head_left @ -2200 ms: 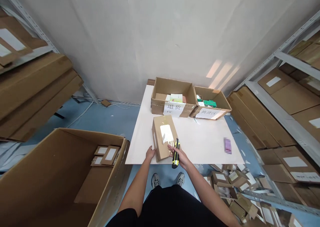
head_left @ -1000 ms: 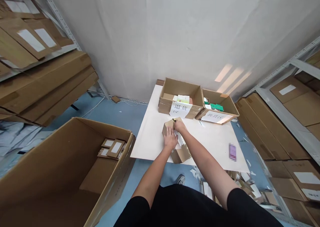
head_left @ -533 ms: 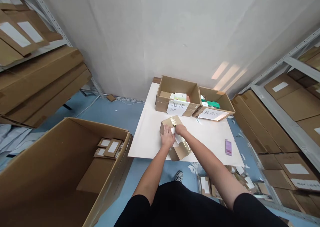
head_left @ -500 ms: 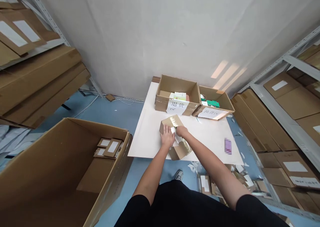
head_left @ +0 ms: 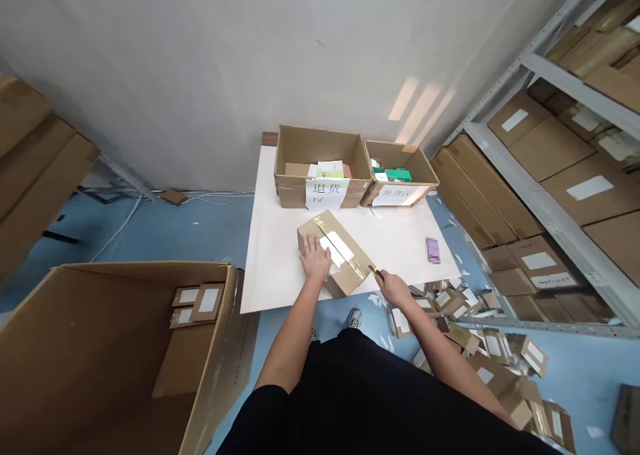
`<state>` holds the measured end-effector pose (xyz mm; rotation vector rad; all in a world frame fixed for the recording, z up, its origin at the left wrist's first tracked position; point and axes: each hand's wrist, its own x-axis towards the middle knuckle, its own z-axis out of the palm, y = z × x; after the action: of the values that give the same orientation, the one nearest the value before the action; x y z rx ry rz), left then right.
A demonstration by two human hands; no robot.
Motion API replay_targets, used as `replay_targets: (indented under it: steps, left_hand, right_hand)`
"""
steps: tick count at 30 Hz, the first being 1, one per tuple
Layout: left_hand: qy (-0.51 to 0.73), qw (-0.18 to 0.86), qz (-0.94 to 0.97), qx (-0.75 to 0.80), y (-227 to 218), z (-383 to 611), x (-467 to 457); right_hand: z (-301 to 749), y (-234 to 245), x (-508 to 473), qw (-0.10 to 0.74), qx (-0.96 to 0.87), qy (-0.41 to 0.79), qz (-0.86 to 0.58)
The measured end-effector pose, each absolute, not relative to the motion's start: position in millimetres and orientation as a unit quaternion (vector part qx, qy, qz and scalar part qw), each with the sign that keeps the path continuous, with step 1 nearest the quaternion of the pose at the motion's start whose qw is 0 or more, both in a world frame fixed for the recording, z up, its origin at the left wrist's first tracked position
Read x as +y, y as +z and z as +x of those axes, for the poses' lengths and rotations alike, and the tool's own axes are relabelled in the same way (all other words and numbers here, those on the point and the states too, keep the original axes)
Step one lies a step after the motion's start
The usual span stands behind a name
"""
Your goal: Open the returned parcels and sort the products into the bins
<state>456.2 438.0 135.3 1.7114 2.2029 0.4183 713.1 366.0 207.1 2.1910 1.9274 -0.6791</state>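
Observation:
A taped cardboard box point(head_left: 357, 245) with a white label lies at an angle on the white tabletop point(head_left: 270, 255). A dark seam runs along the middle of its top. My left hand point(head_left: 316, 257) rests on the box's left side, fingers spread, palm down. In my right hand point(head_left: 395, 288) is a yellow and black utility knife point(head_left: 376, 272), gripped by its handle. The knife's tip is at the box's near right corner; whether it touches the cardboard, I cannot tell.
Two open cartons with handwritten signs, a left one point(head_left: 295, 191) and a right one point(head_left: 425, 175), stand along the table's back. A huge open carton point(head_left: 235, 348) is at left. Loaded shelves point(head_left: 565, 208) rise at right, with small boxes point(head_left: 493, 375) heaped on the floor.
My right hand has drawn the knife from the middle of the box toward its near right corner, baring the seam. My left hand stays on the box. The view has turned right.

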Motion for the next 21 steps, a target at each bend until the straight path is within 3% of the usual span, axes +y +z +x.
replay_targets:
  steps: [7, 13, 21]
  left_hand:
    - [0.121, 0.162, 0.603, 0.772, 136.4, 447.5, 435.8]
    - [0.106, 0.184, 0.598, 0.773, 134.1, 431.8, 411.2]
    - [-0.008, 0.13, 0.627, 0.768, 151.3, 440.7, 390.1]
  right_hand:
    - [683.9, 171.5, 371.8, -0.025, 0.537, -0.249, 0.806]
    - [686.3, 149.9, 447.3, -0.113, 0.48, -0.293, 0.819]
    - [691.6, 162.6, 505.1, -0.098, 0.513, -0.32, 0.791]
